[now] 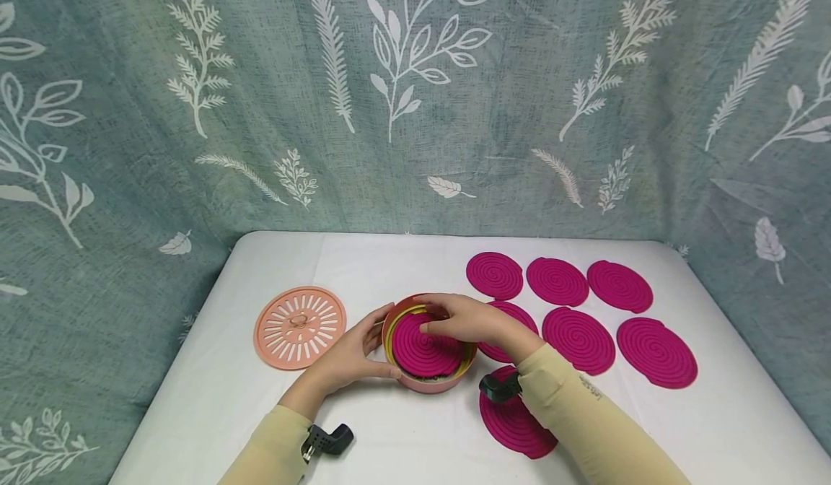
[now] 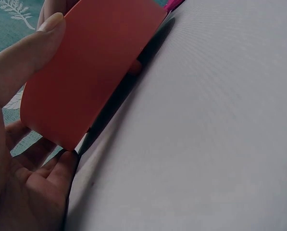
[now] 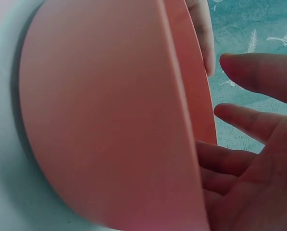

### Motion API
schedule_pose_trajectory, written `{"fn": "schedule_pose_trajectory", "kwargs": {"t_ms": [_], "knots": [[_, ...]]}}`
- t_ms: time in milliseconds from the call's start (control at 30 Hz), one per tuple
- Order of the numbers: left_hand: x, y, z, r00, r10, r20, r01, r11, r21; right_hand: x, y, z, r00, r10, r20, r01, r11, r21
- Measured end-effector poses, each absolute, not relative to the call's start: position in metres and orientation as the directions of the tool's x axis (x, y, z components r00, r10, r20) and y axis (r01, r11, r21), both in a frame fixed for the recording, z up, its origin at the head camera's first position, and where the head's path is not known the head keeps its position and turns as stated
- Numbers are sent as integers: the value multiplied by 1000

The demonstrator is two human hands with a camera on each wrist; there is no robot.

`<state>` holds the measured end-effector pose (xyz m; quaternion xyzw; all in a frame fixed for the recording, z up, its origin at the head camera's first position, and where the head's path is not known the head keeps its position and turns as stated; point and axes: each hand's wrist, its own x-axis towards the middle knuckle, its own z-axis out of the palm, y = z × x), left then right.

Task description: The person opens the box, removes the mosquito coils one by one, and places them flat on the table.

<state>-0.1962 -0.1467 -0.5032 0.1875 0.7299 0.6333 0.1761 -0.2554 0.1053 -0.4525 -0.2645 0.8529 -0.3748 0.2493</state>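
A round coral-pink coil holder [image 1: 431, 385] stands at the middle of the table, its top uncovered. My left hand [image 1: 350, 359] grips its left side, thumb [image 2: 32, 60] on the near wall and the other fingers round the far side. Inside lies a magenta mosquito coil [image 1: 418, 348], with a yellow rim [image 1: 388, 341] around it. My right hand [image 1: 470, 319] reaches over the holder from the right, fingers spread above the coil. In the right wrist view some of its fingers [image 3: 225, 159] dip behind the holder's wall; whether they touch the coil is hidden.
The slotted coral lid [image 1: 300, 348] with a small ring handle lies left of the holder. Several magenta coils [image 1: 578, 341] are laid out flat to the right, one [image 1: 516, 424] partly under my right wrist. A patterned curtain [image 1: 415, 182] hangs behind the white table [image 1: 195, 398].
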Motion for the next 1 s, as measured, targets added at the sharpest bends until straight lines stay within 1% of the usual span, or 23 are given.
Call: {"fn": "schedule_pose_trajectory", "kwargs": {"t_ms": [433,667,833,1000], "knots": [[-195,-146,-504,-879,476,-25,55,154,987,-255,101,-453,-755,-611,-239,-261,614,-745],[-199,-147,-511,-880,474,-33,51,164,985,-253,100,-450,-770,-583,-257,-297,685,-665],[-206,-148,-527,-881,472,-31,63,181,981,-253,101,-449,-767,-593,-247,-284,658,-697],[-208,-150,-531,-881,472,-30,67,188,980,-255,102,-450,-761,-608,-227,-284,626,-726]]}}
